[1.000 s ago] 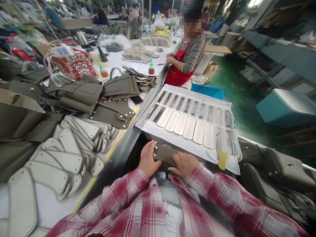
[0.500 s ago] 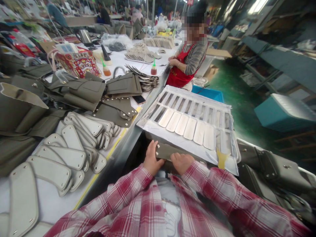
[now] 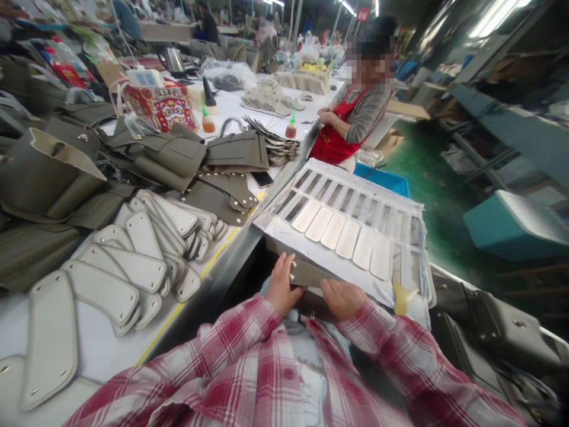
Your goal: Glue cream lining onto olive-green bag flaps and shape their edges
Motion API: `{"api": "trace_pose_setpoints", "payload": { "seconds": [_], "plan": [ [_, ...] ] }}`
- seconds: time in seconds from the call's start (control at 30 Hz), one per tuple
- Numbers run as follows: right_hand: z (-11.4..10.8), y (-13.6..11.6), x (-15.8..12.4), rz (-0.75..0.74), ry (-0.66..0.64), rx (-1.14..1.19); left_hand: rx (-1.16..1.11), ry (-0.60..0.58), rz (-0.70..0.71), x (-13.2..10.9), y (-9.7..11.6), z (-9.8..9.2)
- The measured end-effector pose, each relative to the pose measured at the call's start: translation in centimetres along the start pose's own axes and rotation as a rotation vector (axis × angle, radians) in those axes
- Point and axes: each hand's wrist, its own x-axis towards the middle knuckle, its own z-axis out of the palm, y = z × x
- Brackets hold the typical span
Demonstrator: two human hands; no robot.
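Just in front of my body, both hands grip an olive-grey leather piece (image 3: 311, 274) with small pale tabs at its left end. My left hand (image 3: 284, 286) is closed around that end, thumb toward me. My right hand (image 3: 343, 299) pinches the same piece farther right, its fingers curled over the upper side. The lower part of the piece is in shadow and partly hidden by my hands. Right beyond it lies a white slotted tray (image 3: 306, 240) with a row of pale rounded strips (image 3: 348, 238) along its near side.
Left, a white table (image 3: 95, 356) bears a pile of pale riveted flaps (image 3: 128, 267) and olive bag parts (image 3: 151, 155). Two glue bottles (image 3: 291, 126) stand farther back. A co-worker in a red apron (image 3: 335, 139) stands beyond the tray. Dark bags (image 3: 502, 308) fill the right side.
The view has shifted, so the scene appears slightly farther right. My hands keep hold of the leather piece, and my right hand sits a little lower.
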Motion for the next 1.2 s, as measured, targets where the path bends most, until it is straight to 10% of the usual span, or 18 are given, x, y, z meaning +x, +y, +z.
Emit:
{"api": "trace_pose_setpoints", "payload": {
  "seconds": [0.23,0.5,0.8,1.2],
  "plan": [
    [-0.5,0.2,-2.3,0.104,-0.094,0.007,0.210,-0.010,-0.027,0.0,0.7,-1.1],
    [-0.7,0.0,-2.7,0.147,-0.227,-0.037,0.456,-0.269,0.428,1.7,2.8,-0.7],
    [-1.4,0.6,-2.7,0.070,0.019,-0.003,0.400,-0.239,0.411,1.9,3.0,0.0],
    [0.0,0.1,-4.3,-0.053,0.001,0.123,0.360,-0.396,0.709,2.9,0.0,-1.9]
  ]
}}
